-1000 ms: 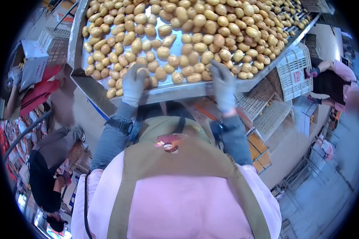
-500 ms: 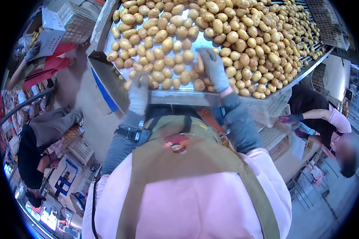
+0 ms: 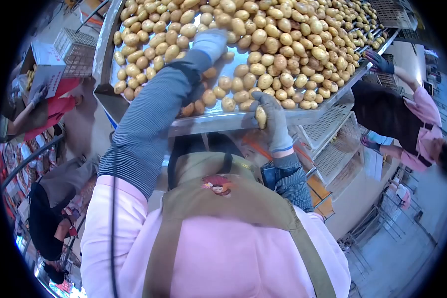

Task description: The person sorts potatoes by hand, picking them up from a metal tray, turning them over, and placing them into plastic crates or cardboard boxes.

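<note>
Many yellow-brown potatoes [image 3: 280, 62] cover a metal sorting table [image 3: 97, 64], piled densely at the right and more loosely at the left. My left hand [image 3: 209, 44], in a grey glove, reaches far over the table among the potatoes; its fingers are blurred and partly hidden, so their grip is unclear. At the table's near edge, my right hand [image 3: 274, 121], also gloved, has its fingers curled round one potato [image 3: 261, 117]. Smaller groups of potatoes lie between the two hands.
Plastic crates [image 3: 328, 126] stand below the table's right side. A co-worker in pink and black [image 3: 392, 111] is at the right, one gloved hand by the table edge. Another person's gloved hand is near a carton [image 3: 47, 67] at the left, and a person in black [image 3: 42, 218] is lower left.
My left hand has moved forward and right, deeper over the table. My right hand has drawn back to the near edge. The co-worker's hand at the right has come up to the table, and the view has shifted.
</note>
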A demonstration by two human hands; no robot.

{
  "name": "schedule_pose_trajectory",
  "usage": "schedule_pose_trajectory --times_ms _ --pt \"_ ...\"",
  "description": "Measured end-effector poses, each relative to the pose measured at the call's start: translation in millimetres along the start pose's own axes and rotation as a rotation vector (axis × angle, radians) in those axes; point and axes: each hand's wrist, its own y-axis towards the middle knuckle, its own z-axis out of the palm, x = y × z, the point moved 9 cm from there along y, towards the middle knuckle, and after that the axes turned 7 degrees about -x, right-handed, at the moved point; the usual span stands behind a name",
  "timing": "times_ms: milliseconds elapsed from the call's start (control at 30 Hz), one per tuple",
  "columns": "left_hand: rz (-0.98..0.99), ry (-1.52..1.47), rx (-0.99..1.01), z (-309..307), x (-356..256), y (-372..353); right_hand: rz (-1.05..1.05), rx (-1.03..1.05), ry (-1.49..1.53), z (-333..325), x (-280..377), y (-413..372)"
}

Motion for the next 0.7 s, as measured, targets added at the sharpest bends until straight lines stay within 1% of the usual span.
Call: schedule_pose_trajectory --times_ms 33,67,100,133,167,200,233,267,300,333,367,400,433,467,500,533,567,600,667,700 --pt "-0.039 -0.073 0.032 -7 -4 -4 -0.004 -0.031 -0.032 -1 3 -2" --pt "-0.161 -0.187 0.007 -27 -11 -18 0.142 -0.051 0.108 0 -5 -5" --pt "-0.303 -0.279 0.032 -37 -25 -40 0.285 -0.070 0.252 1 -14 -9" --pt "-0.275 -0.493 0.174 -47 -57 -61 0.243 -0.055 0.240 2 -17 -14" --pt "-0.116 -0.535 0.195 -60 -96 -85 0.200 -0.040 0.228 3 -20 -19" --pt "0.442 -0.153 0.218 -63 -157 -118 0.112 -0.022 0.144 5 -15 -24" --pt "0.260 -0.506 0.149 -41 -160 -133 0.139 -0.043 0.253 -1 -16 -33" --pt "0.373 -0.663 0.053 -71 -176 -144 0.164 -0.066 0.364 -6 -18 -42" --pt "0.375 -0.632 -0.028 -70 -168 -144 0.188 -0.091 0.474 -12 -19 -51" --pt "0.375 -0.607 -0.107 -63 -153 -149 0.556 -0.022 1.210 -23 -82 -73" --pt "0.316 -0.631 -0.159 -74 -134 -144 0.432 0.032 1.129 -67 -95 -81" --pt "0.257 -0.657 -0.210 -86 -114 -140 0.313 0.092 1.043 -94 -94 -89" --pt "-0.180 -0.781 -0.072 -64 -71 -132 0.597 -0.614 0.695 -133 -61 -103" --pt "-0.208 -0.713 -0.136 -74 -46 -127 0.543 -0.580 0.690 -168 -76 -102" --pt "-0.274 -0.709 -0.121 -79 -27 -125 0.428 -0.496 0.727 -211 -95 -98" --pt "-0.246 -0.679 -0.120 -82 -15 -128 0.282 -0.392 0.772 -249 -109 -93" --pt "-0.222 -0.650 -0.121 -82 -8 -132 0.188 -0.381 0.758 -284 -118 -89" --pt "-0.218 -0.680 -0.096 -72 -8 -142 0.294 -0.644 0.547 -311 -126 -94" --pt "-0.237 -0.718 -0.067 -51 -6 -182 0.312 -0.931 0.253 -328 -117 -75" --pt "-0.146 -0.549 -0.077 -54 -19 -199 0.241 -0.970 0.190 -313 -103 -54"
